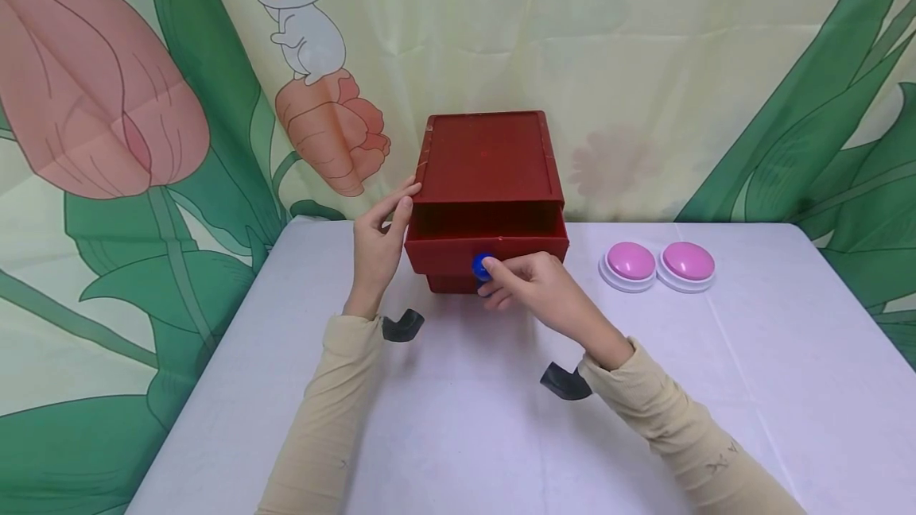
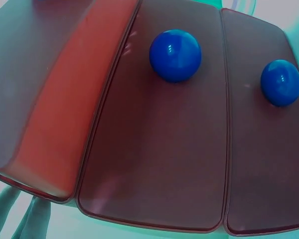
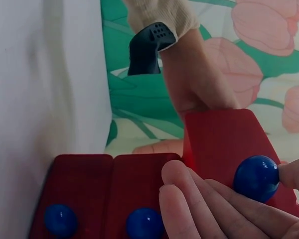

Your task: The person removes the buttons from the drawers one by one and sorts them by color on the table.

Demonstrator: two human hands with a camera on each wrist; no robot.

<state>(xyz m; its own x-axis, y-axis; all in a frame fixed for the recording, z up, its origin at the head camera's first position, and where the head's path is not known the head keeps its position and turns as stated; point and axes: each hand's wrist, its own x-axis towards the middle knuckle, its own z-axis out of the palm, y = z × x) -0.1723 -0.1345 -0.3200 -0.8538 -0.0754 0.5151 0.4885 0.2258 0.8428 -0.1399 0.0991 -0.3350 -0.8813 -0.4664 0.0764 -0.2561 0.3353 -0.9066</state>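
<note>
A red drawer cabinet [image 1: 487, 157] stands at the far edge of the table. Its top drawer [image 1: 440, 254] is pulled partway out, and the part of its inside that shows is dark. My right hand [image 1: 544, 288] pinches the round blue knob [image 1: 481, 264] of that drawer, thumb against one side of it. Lower down, two closed drawers show in the right wrist view, with a middle knob [image 3: 144, 223] and a bottom knob [image 3: 60, 220]. My left hand [image 1: 375, 249] rests against the cabinet's left side, fingers extended along its upper edge.
Two pink push buttons with white bases, a left button [image 1: 630, 262] and a right button [image 1: 687, 263], sit right of the cabinet. A white cloth [image 1: 458, 435] covers the table. Behind it hangs a printed curtain [image 1: 644, 86] with flowers and a rabbit.
</note>
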